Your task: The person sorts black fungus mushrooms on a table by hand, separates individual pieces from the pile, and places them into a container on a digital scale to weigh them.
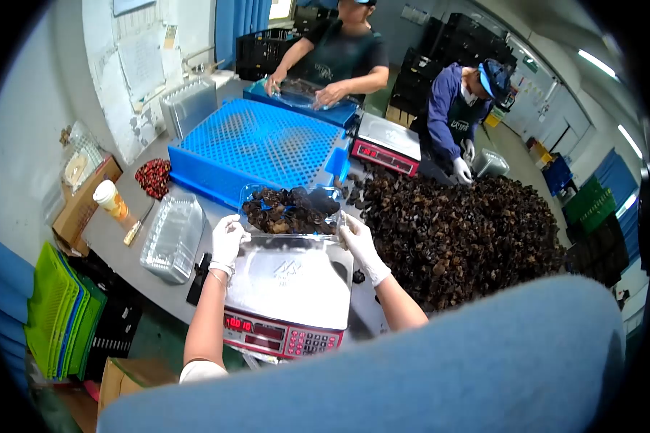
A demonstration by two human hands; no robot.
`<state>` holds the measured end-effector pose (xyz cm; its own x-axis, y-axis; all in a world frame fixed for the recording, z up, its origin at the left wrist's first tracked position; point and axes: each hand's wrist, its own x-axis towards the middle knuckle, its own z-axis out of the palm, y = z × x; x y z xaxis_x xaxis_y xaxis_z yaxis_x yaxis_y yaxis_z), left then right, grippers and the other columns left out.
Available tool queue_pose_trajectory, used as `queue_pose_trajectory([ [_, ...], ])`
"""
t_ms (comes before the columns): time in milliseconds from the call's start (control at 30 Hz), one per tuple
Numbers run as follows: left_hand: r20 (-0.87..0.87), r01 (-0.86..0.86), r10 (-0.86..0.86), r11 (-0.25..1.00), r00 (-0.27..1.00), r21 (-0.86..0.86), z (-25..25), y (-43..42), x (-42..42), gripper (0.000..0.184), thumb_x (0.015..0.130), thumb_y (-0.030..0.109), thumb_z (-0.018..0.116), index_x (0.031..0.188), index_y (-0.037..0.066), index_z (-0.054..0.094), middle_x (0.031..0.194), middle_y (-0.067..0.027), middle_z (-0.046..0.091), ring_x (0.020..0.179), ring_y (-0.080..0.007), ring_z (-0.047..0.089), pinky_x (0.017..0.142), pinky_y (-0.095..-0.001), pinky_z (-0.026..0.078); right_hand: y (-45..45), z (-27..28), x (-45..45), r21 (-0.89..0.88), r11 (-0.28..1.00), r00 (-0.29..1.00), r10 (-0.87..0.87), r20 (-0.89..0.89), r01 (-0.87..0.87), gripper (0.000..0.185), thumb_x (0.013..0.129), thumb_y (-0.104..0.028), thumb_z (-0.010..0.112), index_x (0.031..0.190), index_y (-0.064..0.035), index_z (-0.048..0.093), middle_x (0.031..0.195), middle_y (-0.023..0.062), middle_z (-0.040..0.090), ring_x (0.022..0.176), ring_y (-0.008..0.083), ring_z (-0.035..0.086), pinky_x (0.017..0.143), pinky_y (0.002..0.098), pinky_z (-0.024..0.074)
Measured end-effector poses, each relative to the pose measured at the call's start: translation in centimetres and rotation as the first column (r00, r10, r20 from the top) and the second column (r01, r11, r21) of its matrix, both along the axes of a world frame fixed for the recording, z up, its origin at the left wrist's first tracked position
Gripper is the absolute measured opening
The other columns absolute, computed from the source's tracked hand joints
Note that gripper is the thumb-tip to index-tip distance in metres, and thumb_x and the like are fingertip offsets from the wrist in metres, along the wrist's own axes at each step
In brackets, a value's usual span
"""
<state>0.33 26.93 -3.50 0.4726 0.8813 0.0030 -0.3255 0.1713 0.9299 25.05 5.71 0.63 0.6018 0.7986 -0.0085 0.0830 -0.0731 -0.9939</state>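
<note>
My left hand [229, 242], in a white glove, pinches the left end of a clear plastic tray [282, 236] filled with dark dried fungus [290, 209]. The tray's right end is between the gloved fingers of my right hand [360, 247]. It is held beyond the far edge of a scale's steel plate [289, 278], beside the blue crate. Red digits glow on the scale's front panel [282, 335]. To the right of my right hand lies a large heap of the same dark fungus [455, 238].
A blue perforated crate [260, 144] stands ahead, with a second scale [387, 144] at its right. Stacked clear trays [172, 238], a paper cup [114, 202] and red items [153, 178] are on the left. Two co-workers [339, 54] [458, 108] stand across the table.
</note>
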Motion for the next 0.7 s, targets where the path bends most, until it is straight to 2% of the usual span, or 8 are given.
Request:
queue_pose_trajectory([
  [100, 0.03, -0.044, 0.043, 0.998, 0.999, 0.033, -2.5, 4.0, 2.6, 0.025, 0.092, -0.002, 0.054, 0.117, -0.002, 0.052, 0.08, -0.0046, 0.054, 0.062, -0.0141, 0.058, 0.057, -0.0264, 0.053, 3.5, -0.9, 2.2, 0.023, 0.999, 0.997, -0.033, -0.075, 0.035, 0.051, 0.095, -0.014, 0.056, 0.141, 0.0022, 0.043, 0.076, 0.0021, 0.058, 0.059, 0.0068, 0.05, 0.053, 0.0224, 0.0422],
  [267, 0.035, -0.179, 0.181, 0.982, 0.983, -0.059, -1.8, 7.3, 5.6, 0.028, 0.09, -0.007, 0.049, 0.117, -0.001, 0.051, 0.077, -0.0053, 0.055, 0.06, -0.0158, 0.061, 0.057, -0.0314, 0.059, 5.3, -1.4, 3.1, 0.069, 0.996, 0.942, -0.029, -0.334, 0.055, 0.055, 0.099, -0.019, 0.055, 0.146, 0.0018, 0.035, 0.107, 0.0103, 0.068, 0.075, 0.0114, 0.062, 0.061, 0.0228, 0.0484],
  [367, 0.053, -0.268, 0.278, 0.953, 0.959, -0.143, -2.8, 10.4, 8.0, 0.033, 0.088, -0.01, 0.048, 0.12, -0.002, 0.047, 0.091, -0.0099, 0.055, 0.064, -0.0179, 0.061, 0.058, -0.0326, 0.06, 4.1, -0.9, 2.4, 0.064, 0.998, 0.927, 0.034, -0.374, -0.01, 0.047, 0.099, -0.018, 0.055, 0.14, 0.0008, 0.043, 0.107, 0.0095, 0.068, 0.074, 0.01, 0.061, 0.061, 0.0208, 0.0478],
  [467, 0.153, -0.265, 0.286, 0.953, 0.946, -0.146, -2.5, 12.5, 9.5, 0.046, 0.087, -0.012, 0.051, 0.131, -0.001, 0.044, 0.102, -0.0097, 0.055, 0.082, -0.0189, 0.062, 0.07, -0.0309, 0.059, 2.0, -0.4, 1.7, 0.026, 1.0, 0.921, 0.024, -0.39, -0.015, 0.037, 0.099, -0.019, 0.056, 0.13, -0.0002, 0.054, 0.1, 0.0065, 0.068, 0.074, 0.0075, 0.06, 0.063, 0.0192, 0.0472],
  [500, 0.118, -0.22, 0.22, 0.975, 0.968, -0.013, -3.2, 13.5, 9.5, 0.053, 0.086, -0.01, 0.055, 0.137, 0.0, 0.043, 0.116, -0.0123, 0.056, 0.095, -0.0206, 0.061, 0.08, -0.0291, 0.055, 0.9, -0.7, 1.9, 0.043, 0.999, 0.927, 0.045, -0.371, -0.031, 0.035, 0.098, -0.02, 0.057, 0.128, -0.0003, 0.055, 0.1, 0.006, 0.068, 0.075, 0.0072, 0.059, 0.064, 0.0193, 0.0472],
  [533, -0.018, -0.26, 0.269, 0.945, 0.963, 0.197, -2.7, 13.8, 9.2, 0.053, 0.085, -0.007, 0.059, 0.136, 0.0, 0.046, 0.129, -0.0153, 0.053, 0.103, -0.0206, 0.06, 0.088, -0.0286, 0.051, -0.4, -0.5, 1.9, 0.06, 0.997, 0.933, 0.066, -0.354, -0.047, 0.034, 0.098, -0.02, 0.057, 0.125, -0.0004, 0.057, 0.099, 0.0055, 0.068, 0.075, 0.007, 0.059, 0.064, 0.0195, 0.0471],
  [633, -0.151, -0.14, 0.217, 0.905, 0.964, 0.402, -0.2, 11.8, 5.9, 0.045, 0.086, 0.002, 0.062, 0.13, 0.001, 0.053, 0.132, -0.0132, 0.053, 0.108, -0.0213, 0.059, 0.094, -0.0319, 0.049, -5.3, -2.1, 2.6, 0.042, 0.999, 0.926, 0.005, -0.376, 0.011, 0.03, 0.097, -0.018, 0.058, 0.122, 0.0004, 0.06, 0.098, 0.0053, 0.068, 0.076, 0.0076, 0.059, 0.066, 0.0205, 0.0468],
  [700, -0.26, -0.13, 0.384, 0.743, 0.886, 0.656, -1.5, 12.5, 3.0, 0.034, 0.086, 0.005, 0.064, 0.12, 0.005, 0.061, 0.119, -0.0127, 0.057, 0.106, -0.0233, 0.058, 0.089, -0.033, 0.051, -9.3, -2.6, 2.8, 0.011, 0.998, 0.924, -0.051, -0.379, 0.06, 0.029, 0.096, -0.015, 0.058, 0.121, 0.0006, 0.061, 0.098, 0.0052, 0.068, 0.076, 0.0079, 0.059, 0.066, 0.0201, 0.0469],
])
